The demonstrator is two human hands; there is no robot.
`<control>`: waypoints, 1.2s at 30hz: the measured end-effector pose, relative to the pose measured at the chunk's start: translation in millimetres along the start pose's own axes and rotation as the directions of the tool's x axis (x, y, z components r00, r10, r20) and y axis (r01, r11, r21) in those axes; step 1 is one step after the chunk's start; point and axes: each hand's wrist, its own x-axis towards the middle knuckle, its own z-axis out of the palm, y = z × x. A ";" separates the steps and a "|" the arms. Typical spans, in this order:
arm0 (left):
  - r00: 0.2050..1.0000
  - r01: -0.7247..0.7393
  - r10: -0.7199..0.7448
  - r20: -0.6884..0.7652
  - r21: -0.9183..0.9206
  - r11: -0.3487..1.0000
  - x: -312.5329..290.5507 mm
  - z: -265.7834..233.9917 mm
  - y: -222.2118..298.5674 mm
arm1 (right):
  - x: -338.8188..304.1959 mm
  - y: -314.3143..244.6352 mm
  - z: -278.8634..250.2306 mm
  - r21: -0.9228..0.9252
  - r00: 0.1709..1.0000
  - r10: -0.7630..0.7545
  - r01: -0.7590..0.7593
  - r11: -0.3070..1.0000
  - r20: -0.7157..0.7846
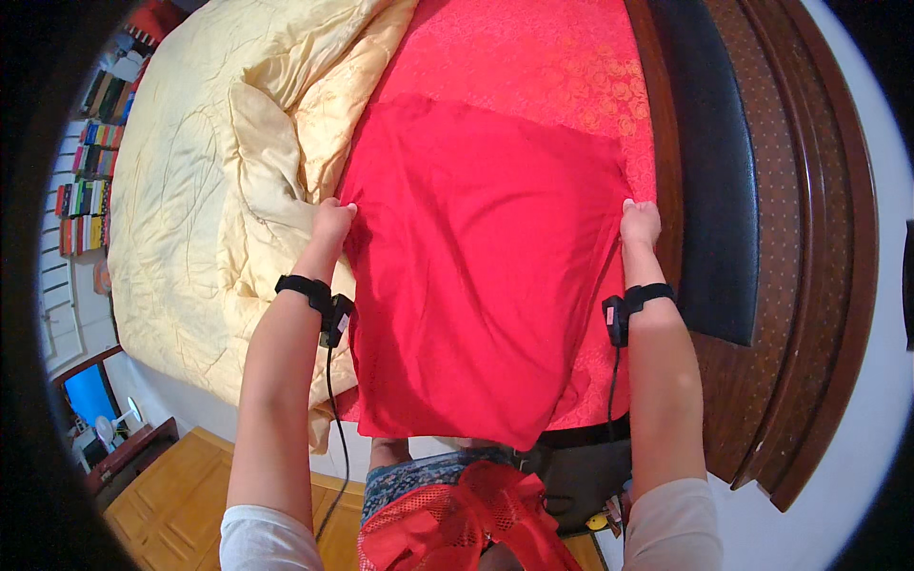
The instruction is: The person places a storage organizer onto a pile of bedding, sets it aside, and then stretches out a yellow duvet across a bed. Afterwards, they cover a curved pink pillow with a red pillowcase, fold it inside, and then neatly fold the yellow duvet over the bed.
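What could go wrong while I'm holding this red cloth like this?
The red cloth might slip off the bed if your left hand or right hand loosens, since its lower edge reaches past the bed's near edge. The black cable from your left wrist hangs beside the cloth and could snag it. Your left hand could also catch the yellow quilt next to it.

2 hands point(332, 223) grip a red cloth point(476, 257) by opposite sides.

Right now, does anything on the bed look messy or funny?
Yes: the yellow quilt is bunched into thick folds left of the red cloth, while its far-left part lies flatter. No spill shows.
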 end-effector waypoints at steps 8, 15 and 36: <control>0.955 -0.283 0.232 0.184 0.334 0.899 -85.2 -4.0 61.3 | -55.9 -22.1 -23.2 0.035 0.892 -0.248 0.253 0.967 0.379; 0.923 -0.171 0.120 0.365 0.110 0.979 -86.8 -5.5 32.4 | -65.2 -9.5 -3.5 0.122 0.812 -0.264 0.235 0.964 0.521; 0.919 0.099 -0.049 0.391 -0.109 0.989 -89.2 -30.8 14.2 | -69.6 -0.1 -18.4 0.198 0.914 -0.212 0.149 0.969 0.345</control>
